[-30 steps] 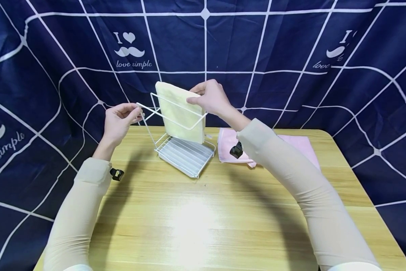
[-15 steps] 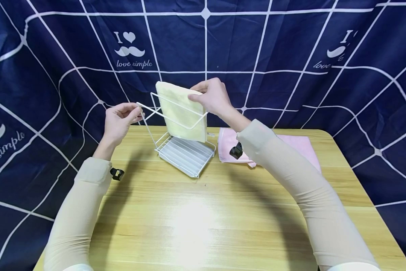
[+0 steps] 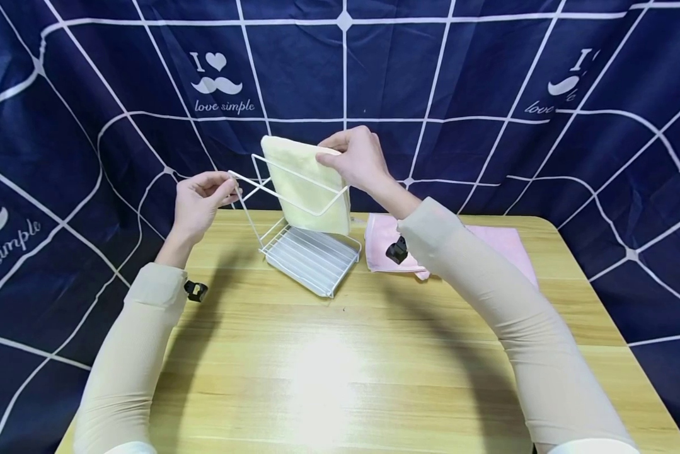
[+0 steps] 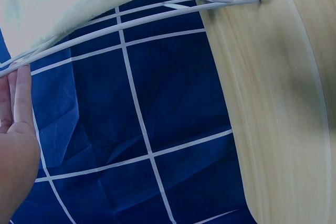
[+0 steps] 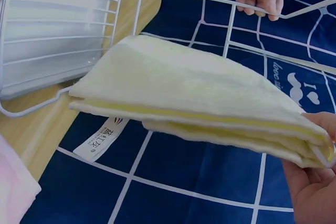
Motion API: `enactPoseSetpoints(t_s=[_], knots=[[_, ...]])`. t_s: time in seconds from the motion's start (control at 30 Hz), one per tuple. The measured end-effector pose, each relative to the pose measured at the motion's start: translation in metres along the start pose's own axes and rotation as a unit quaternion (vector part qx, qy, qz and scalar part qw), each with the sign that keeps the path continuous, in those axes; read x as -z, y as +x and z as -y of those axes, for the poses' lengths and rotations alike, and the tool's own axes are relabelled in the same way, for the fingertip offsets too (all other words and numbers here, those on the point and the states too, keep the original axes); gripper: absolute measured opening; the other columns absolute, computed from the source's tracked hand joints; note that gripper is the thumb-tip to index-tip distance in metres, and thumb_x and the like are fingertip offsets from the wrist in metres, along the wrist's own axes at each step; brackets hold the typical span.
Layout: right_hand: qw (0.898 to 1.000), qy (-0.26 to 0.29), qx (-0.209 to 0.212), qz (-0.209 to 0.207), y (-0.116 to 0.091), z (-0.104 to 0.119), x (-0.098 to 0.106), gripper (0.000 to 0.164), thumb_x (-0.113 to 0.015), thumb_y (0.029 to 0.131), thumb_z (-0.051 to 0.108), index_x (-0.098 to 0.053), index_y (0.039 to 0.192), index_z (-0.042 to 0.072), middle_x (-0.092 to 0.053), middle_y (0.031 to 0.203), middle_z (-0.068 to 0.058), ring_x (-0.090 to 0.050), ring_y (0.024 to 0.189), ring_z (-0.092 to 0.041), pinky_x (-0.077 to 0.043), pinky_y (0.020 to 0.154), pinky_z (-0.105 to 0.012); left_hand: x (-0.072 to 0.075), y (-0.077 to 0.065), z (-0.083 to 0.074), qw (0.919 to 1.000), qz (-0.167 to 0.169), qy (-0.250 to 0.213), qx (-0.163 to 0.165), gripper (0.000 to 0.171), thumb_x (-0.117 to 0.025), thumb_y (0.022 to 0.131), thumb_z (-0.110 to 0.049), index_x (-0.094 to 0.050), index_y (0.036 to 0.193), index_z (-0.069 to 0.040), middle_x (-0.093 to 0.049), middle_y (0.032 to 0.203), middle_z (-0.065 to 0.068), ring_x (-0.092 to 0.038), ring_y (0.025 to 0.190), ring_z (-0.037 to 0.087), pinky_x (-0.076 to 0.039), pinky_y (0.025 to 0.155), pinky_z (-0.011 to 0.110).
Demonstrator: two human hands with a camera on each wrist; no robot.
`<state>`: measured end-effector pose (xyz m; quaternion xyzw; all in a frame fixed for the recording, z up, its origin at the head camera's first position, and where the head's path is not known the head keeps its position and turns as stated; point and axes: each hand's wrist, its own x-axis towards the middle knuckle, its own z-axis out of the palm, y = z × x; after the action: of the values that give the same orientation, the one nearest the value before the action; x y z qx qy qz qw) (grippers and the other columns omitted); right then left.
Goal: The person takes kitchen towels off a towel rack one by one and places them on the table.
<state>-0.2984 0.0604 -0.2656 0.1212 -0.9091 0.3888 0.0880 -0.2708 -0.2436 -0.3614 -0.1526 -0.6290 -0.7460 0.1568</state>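
Note:
A folded pale yellow towel [image 3: 302, 183] hangs inside the upper frame of a white wire rack [image 3: 311, 211]. My right hand [image 3: 355, 157] pinches the towel's upper right corner; the right wrist view shows its stacked folds [image 5: 210, 114] and a white label [image 5: 102, 139]. The towel's lower edge hangs over the rack's base tray [image 3: 314, 261]. On the left, my left hand [image 3: 200, 202] pinches the rack's top left corner between thumb and fingers. In the left wrist view its fingers [image 4: 22, 95] lie under the white wire.
A folded pink towel [image 3: 385, 243] lies on the wooden table [image 3: 249, 353] right of the rack, partly behind the right sleeve. A dark blue grid-patterned cloth [image 3: 396, 69] hangs behind and at both sides of the table.
The yellow towel's lower end has shifted slightly right and up. My right hand has risen a little, still pinching the corner. The left hand and rack look unchanged.

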Motion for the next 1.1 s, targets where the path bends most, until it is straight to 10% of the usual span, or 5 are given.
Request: enactPoseSetpoints(t_s=[1.1], knots=[[0.984,0.152,-0.001,-0.093,-0.005,0.024,0.058,0.021,-0.088,0.087,0.019,-0.085,0.106,0.013,-0.083,0.108,-0.005,-0.076,0.082,0.000,-0.066,0.075,-0.016,-0.001,0.001,-0.002,0.9998,-0.011,0.013,0.006,0.026,-0.067,0.096,0.013,-0.077,0.088,-0.010,-0.079,0.080,-0.004,-0.075,0.071,0.006,-0.068,0.074,0.019]])
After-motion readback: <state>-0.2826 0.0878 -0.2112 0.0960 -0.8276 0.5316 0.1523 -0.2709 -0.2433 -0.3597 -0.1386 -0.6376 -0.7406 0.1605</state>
